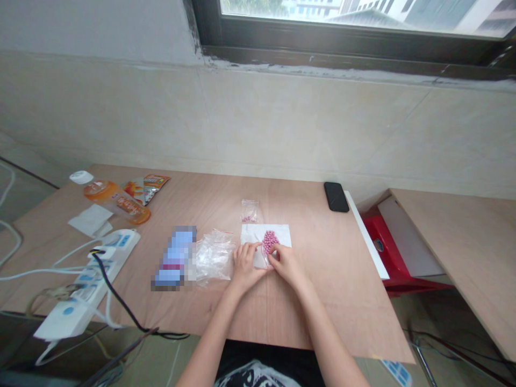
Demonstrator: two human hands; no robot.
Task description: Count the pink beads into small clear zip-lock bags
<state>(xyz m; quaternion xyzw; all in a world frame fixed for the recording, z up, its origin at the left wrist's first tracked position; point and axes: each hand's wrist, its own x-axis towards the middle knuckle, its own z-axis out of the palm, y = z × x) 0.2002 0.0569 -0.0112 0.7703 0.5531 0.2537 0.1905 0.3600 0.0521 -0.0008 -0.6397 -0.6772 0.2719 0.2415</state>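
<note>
Pink beads [270, 241] heap on white paper [252, 234] at twelve o'clock; left hand [245, 266] and right hand [287, 265] half-curled, fingertips touching the paper.

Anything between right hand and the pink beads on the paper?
Nothing visible. The right hand has its fingertips right at the lower edge of the pink beads on the white paper. The left hand is beside them, not in between.
</note>
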